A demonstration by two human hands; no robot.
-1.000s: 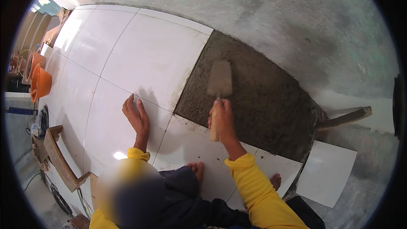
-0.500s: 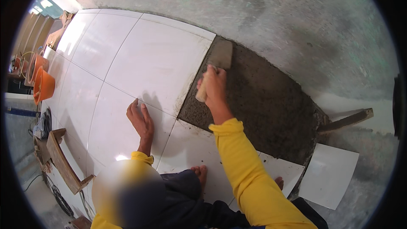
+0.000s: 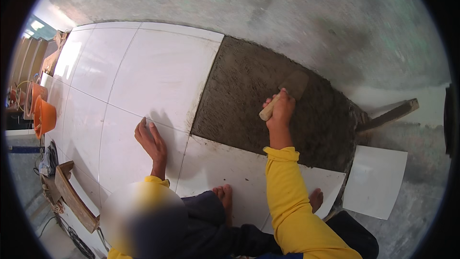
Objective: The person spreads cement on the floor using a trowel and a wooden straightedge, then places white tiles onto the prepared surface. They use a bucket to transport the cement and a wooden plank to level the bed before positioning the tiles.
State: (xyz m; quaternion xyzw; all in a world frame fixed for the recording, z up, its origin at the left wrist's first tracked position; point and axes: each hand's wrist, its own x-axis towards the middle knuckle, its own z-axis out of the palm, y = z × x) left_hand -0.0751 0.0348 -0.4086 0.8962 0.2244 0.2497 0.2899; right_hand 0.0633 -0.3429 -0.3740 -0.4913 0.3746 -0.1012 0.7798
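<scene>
My right hand (image 3: 281,111) is closed round the wooden handle of a trowel (image 3: 294,85). The trowel's flat blade lies over the dark wet mortar bed (image 3: 239,91), in its right half near the wall. Fine ridges mark the mortar's left part. My left hand (image 3: 152,141) rests on the white floor tiles (image 3: 167,72), left of the mortar, with fingers apart and nothing in them. The laid tiles border the mortar on its left and near sides.
A loose white tile (image 3: 376,182) lies at the right, beside a wooden piece (image 3: 390,116). A bare grey wall (image 3: 306,14) runs along the far side. Orange buckets (image 3: 44,117), a wooden frame (image 3: 74,196) and black cables (image 3: 76,242) are at the left.
My right hand has moved the trowel rightward and nearer, from the mortar's far left corner to its right half. The left mortar now shows streaks. My left hand stays on the tiles.
</scene>
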